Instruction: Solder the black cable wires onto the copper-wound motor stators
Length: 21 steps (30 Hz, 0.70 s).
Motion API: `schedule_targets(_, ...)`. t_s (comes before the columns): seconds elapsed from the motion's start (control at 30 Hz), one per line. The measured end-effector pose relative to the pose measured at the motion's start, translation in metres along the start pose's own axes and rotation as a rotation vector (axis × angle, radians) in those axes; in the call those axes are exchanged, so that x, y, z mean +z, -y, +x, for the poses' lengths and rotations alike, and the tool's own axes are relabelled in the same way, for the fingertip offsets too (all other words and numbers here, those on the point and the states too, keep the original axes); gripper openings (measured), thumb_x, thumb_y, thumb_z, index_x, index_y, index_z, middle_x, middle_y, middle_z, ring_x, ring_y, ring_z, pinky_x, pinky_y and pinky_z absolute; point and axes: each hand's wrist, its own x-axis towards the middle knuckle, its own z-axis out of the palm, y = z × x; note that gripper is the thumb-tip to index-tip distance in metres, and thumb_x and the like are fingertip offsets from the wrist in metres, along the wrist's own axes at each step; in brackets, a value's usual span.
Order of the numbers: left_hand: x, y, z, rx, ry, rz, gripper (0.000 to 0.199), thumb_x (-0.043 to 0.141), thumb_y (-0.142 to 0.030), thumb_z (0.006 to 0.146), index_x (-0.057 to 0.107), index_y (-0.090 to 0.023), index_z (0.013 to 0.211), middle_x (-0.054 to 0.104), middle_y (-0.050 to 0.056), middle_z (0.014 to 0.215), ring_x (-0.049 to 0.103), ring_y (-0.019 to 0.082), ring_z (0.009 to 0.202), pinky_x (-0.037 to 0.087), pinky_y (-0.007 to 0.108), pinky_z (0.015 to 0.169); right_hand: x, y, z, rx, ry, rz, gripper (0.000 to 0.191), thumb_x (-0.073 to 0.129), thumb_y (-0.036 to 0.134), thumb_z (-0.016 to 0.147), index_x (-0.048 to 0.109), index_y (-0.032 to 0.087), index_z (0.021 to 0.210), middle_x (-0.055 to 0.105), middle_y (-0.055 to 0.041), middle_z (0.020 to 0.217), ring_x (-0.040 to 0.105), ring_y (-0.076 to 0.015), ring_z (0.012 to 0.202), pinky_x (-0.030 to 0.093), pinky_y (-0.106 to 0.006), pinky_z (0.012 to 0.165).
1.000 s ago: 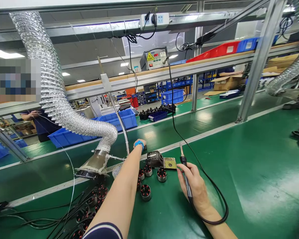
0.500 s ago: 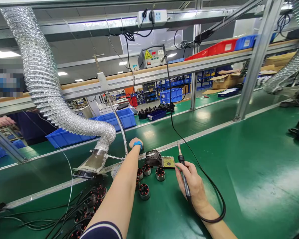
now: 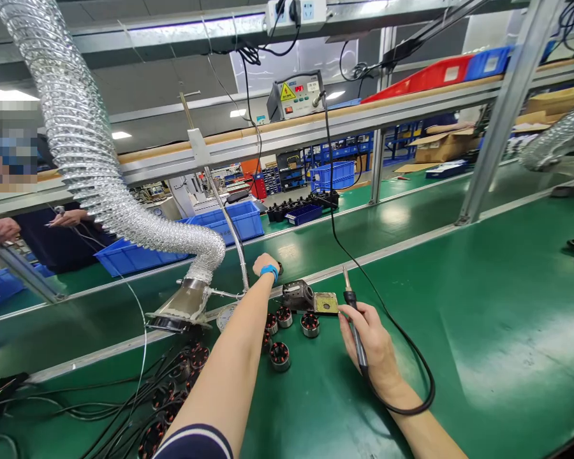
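Note:
My right hand (image 3: 370, 344) is closed round the dark handle of a soldering iron (image 3: 354, 322), its bare tip pointing up and away. Stretched far forward, my left hand (image 3: 266, 262) is over the green strip beyond the metal rail, a blue band at its wrist. Its fingers are hidden from me; a small dark round piece (image 3: 280, 268) shows right beside it. Between my arms stand several wound motor stators (image 3: 280, 356) with red-orange coils in metal rings. Behind them are an iron holder (image 3: 297, 294) and a yellow sponge in its tray (image 3: 326, 303).
A silver exhaust duct (image 3: 138, 217) ends in a hood (image 3: 182, 307) at left. More stators with black cables (image 3: 124, 389) lie below it. The iron's cord rises to a soldering station (image 3: 296, 95) on the shelf. Across the line, another person's hands (image 3: 69, 218) show near blue bins (image 3: 138, 256).
My left hand has shifted slightly forward, and the dark round piece beside it shows more. The view has tilted a little. The iron stays in my right hand. Another person's hand has appeared at left.

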Motion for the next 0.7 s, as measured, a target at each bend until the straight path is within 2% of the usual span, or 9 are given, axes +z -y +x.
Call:
schedule_targets(0.13,-0.022,-0.016,-0.016,0.129,-0.01,0.008,0.036,0.064,-0.038,0.094,0.063,-0.012,0.119,0.064,0.013,0.121,0.064,0.024,0.108,0.054,0.043,0.092,0.001,-0.001,0.0,0.007,-0.012,-0.005,0.016,0.05,0.021,0.102,0.061,0.017,0.113,0.056,-0.0094,0.104,0.062,-0.017,0.075,0.052,-0.026,0.063)
schedule_targets(0.23,-0.04,-0.027,-0.037,0.269,0.011,-0.008,0.034,0.067,-0.038,0.09,0.072,-0.009,0.107,0.071,0.016,0.112,0.067,0.025,0.104,0.053,0.036,0.088,0.001,-0.002,-0.002,0.019,-0.014,-0.019,0.017,0.051,0.023,0.102,0.063,0.017,0.112,0.056,-0.009,0.104,0.061,-0.0169,0.074,0.051,-0.026,0.063)
schedule_targets(0.33,-0.055,-0.026,-0.07,0.415,0.086,-0.037,0.027,0.07,-0.038,0.085,0.079,-0.014,0.095,0.076,0.01,0.094,0.069,0.02,0.091,0.05,0.027,0.077,0.001,-0.003,-0.004,0.037,-0.015,-0.028,0.019,0.052,0.027,0.101,0.066,0.017,0.111,0.057,-0.0098,0.103,0.059,-0.0167,0.073,0.049,-0.026,0.063)
schedule_targets(0.43,-0.066,-0.008,-0.115,0.582,0.196,-0.055,0.022,0.072,-0.039,0.08,0.081,-0.022,0.089,0.075,0.0,0.08,0.067,0.014,0.078,0.046,0.023,0.067,0.003,-0.008,-0.006,0.044,-0.041,-0.05,0.027,0.052,0.035,0.103,0.069,0.015,0.109,0.058,-0.0128,0.1,0.059,-0.0181,0.076,0.046,-0.027,0.061)
schedule_targets(0.57,-0.067,0.034,-0.18,0.925,0.41,0.022,0.019,0.07,-0.034,0.08,0.081,-0.02,0.086,0.073,-0.001,0.073,0.064,0.014,0.069,0.042,0.025,0.059,0.011,-0.022,-0.008,0.045,-0.064,-0.029,0.044,0.053,0.052,0.1,0.075,0.014,0.105,0.06,-0.0165,0.093,0.059,-0.0185,0.077,0.041,-0.031,0.057)
schedule_targets(0.63,-0.061,0.057,-0.205,0.986,0.495,0.117,0.019,0.07,-0.036,0.081,0.08,-0.021,0.088,0.074,-0.001,0.076,0.065,0.016,0.07,0.04,0.026,0.055,0.013,-0.025,-0.01,0.064,-0.057,0.013,0.053,0.05,0.059,0.099,0.076,0.013,0.106,0.061,-0.0178,0.092,0.062,-0.0211,0.083,0.04,-0.036,0.06)
schedule_targets(0.7,-0.051,0.076,-0.222,1.016,0.55,0.228,0.02,0.068,-0.038,0.084,0.079,-0.022,0.089,0.074,0.0,0.08,0.066,0.019,0.073,0.037,0.028,0.052,0.016,-0.019,-0.011,0.213,-0.094,0.111,0.049,0.061,0.061,0.093,0.078,0.015,0.1,0.061,-0.016,0.09,0.064,-0.0239,0.09,0.041,-0.039,0.064)
